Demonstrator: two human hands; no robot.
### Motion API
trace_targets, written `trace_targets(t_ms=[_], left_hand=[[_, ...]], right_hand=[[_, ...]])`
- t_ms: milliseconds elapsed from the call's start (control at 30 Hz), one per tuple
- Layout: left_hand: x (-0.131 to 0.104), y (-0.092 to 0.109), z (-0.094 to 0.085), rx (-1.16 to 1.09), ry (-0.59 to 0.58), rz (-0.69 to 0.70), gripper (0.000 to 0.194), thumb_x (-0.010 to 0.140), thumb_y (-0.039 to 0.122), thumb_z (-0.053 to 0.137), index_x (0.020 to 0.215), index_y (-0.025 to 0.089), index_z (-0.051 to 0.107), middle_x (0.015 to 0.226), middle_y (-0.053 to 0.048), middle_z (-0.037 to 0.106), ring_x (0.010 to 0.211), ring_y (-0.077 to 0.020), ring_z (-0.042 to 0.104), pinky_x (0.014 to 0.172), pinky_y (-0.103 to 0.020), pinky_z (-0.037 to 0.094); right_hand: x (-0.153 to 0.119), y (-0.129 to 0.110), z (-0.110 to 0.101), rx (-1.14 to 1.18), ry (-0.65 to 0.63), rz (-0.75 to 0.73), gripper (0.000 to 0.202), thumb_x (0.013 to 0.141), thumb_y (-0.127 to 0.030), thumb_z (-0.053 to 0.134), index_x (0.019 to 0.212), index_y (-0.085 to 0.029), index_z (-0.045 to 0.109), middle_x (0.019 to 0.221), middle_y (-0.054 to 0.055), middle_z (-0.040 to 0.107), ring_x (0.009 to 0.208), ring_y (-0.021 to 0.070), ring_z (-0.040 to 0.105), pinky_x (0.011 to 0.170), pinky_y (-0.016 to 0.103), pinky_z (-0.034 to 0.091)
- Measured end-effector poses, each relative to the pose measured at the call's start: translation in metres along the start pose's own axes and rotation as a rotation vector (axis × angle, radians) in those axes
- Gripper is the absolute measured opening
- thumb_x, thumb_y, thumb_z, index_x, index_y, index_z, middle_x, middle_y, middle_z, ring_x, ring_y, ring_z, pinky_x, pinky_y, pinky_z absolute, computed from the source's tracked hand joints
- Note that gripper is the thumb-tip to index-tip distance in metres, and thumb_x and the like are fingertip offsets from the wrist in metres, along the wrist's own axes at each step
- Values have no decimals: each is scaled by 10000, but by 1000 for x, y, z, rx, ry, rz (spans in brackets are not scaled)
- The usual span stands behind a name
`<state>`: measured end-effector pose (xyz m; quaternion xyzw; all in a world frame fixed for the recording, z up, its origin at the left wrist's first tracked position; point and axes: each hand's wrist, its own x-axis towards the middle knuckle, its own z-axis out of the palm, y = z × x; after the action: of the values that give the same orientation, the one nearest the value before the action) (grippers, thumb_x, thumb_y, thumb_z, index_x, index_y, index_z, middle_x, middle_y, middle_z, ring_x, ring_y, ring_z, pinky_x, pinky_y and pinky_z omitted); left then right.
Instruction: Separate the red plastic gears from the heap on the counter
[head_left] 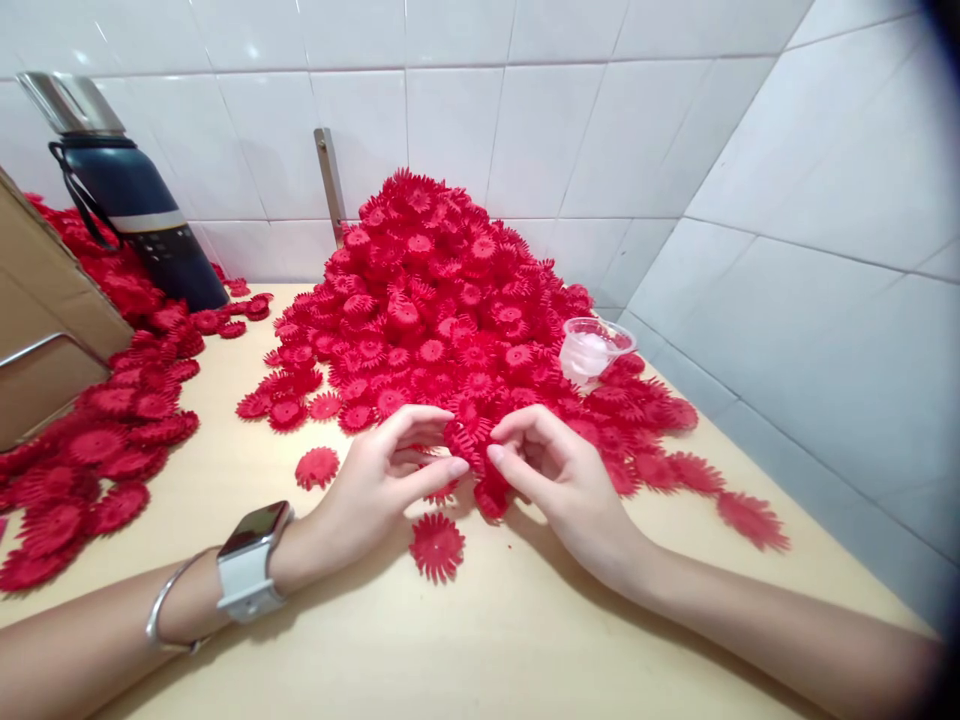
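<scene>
Between my two hands is a red fringed flower piece (pixel 468 438), held up just above the table in front of a large heap of like pieces (pixel 450 300). My left hand (pixel 397 465) pinches its left edge with thumb and fingers. From the other side, my right hand (pixel 559 480) grips its right edge in the same way. Below them, one flat red flower piece (pixel 437 547) lies alone on the table, and another single piece (pixel 316 467) rests left of my left hand. Part of a further piece shows under my left thumb.
A clear plastic cup (pixel 596 350) with whitish contents sits on the heap's right side. To the left stand a dark blue bottle (pixel 161 225) and a cardboard box (pixel 52 320), with more red pieces (pixel 97 445) around them. White tiled walls (pixel 555 130) border the pale table (pixel 480 640).
</scene>
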<state>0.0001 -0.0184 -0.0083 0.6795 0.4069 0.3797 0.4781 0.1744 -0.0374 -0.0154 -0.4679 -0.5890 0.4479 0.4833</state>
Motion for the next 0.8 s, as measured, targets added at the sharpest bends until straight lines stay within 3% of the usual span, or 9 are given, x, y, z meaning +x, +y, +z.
trace_targets(t_ms=[133,400,700,800], left_hand=[[1,1,0,-31,18,7,241,790,254,596,1025,234,543,1027,9,604,984,-134,561,836,-215,468],[-1,6,-2,-38,-69,-20,261,812,252,561,1073,254,573,926,18,639,851,-127,602,709,-192,497],[-1,5,-2,12,-101,-23,278,801,283,572,1076,244,583,993,-2,647,866,-143,612,702,-200,511],[-2,4,-1,54,-99,-27,310,788,290,587,1092,234,564,997,-11,647,848,-145,620,691,-209,517]], right_hand=[[-2,0,0,30,23,-52,50,786,-197,549,801,-194,502,624,-52,473,528,75,456,481,194,386],[-1,-2,-2,150,-209,38,79,777,-258,584,754,-182,575,657,-25,536,554,85,494,513,212,433],[0,-2,-3,165,-219,79,100,786,-276,569,752,-182,570,646,-28,527,555,83,488,516,214,416],[-2,-2,-2,144,-214,63,127,736,-270,620,766,-187,528,614,-41,487,550,89,462,507,220,393]])
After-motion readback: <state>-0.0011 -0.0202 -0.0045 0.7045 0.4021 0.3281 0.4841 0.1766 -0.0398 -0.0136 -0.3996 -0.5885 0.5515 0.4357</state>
